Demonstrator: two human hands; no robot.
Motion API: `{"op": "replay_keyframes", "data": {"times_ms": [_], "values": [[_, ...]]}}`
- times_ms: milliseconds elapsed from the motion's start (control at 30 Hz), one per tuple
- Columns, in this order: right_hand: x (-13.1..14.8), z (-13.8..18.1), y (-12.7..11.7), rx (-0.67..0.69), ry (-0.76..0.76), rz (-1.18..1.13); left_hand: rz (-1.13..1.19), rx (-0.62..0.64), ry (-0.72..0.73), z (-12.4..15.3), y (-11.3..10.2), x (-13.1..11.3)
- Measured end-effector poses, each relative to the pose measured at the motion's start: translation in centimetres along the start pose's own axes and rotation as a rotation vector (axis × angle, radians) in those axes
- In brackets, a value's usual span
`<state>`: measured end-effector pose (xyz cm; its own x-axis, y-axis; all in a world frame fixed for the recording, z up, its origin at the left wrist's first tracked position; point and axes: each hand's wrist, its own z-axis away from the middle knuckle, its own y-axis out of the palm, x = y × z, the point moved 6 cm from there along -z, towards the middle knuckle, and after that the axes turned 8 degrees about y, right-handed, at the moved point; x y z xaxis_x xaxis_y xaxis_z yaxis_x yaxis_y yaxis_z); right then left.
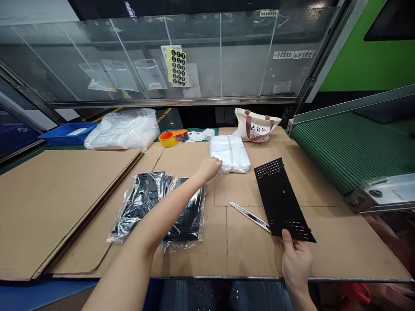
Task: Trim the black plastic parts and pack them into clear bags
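My right hand [296,259] holds a flat black panel [282,203] with rows of slots by its near edge, thumb on top. The panel is tilted up over the table. My left hand [210,168] reaches forward, its fingers closed at the near-left corner of a stack of clear plastic bags [235,153] with a band around it. The fingers seem to pinch a bag's edge there. A box cutter [249,217] lies on the cardboard, its end under the panel. Black parts wrapped in clear plastic [186,220] lie beneath my left forearm, which partly hides them.
Cardboard sheets [65,194] are stacked at left. Along the back are a blue tray [69,134], a plastic-wrapped bundle [125,129], an orange tape dispenser [171,137] and a canvas bag [257,125]. A green conveyor belt [363,142] borders the right. Clear pockets hang above.
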<state>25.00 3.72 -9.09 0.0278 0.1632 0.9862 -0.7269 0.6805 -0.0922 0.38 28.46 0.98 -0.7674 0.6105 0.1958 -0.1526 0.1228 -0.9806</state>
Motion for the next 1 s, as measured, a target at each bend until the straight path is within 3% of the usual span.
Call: {"op": "replay_keyframes", "data": {"times_ms": [433, 700, 1000], "values": [[0.6, 0.0, 0.6, 0.033, -0.023, 0.005, 0.131, -0.115, -0.091, -2.1, -0.8, 2.0], [0.6, 0.0, 0.6, 0.041, -0.02, 0.023, 0.23, -0.129, -0.072, -2.2, -0.4, 1.7], [0.4, 0.3, 0.5, 0.024, -0.009, 0.04, 0.416, -0.175, -0.199, -3.1, -0.4, 3.0]]}}
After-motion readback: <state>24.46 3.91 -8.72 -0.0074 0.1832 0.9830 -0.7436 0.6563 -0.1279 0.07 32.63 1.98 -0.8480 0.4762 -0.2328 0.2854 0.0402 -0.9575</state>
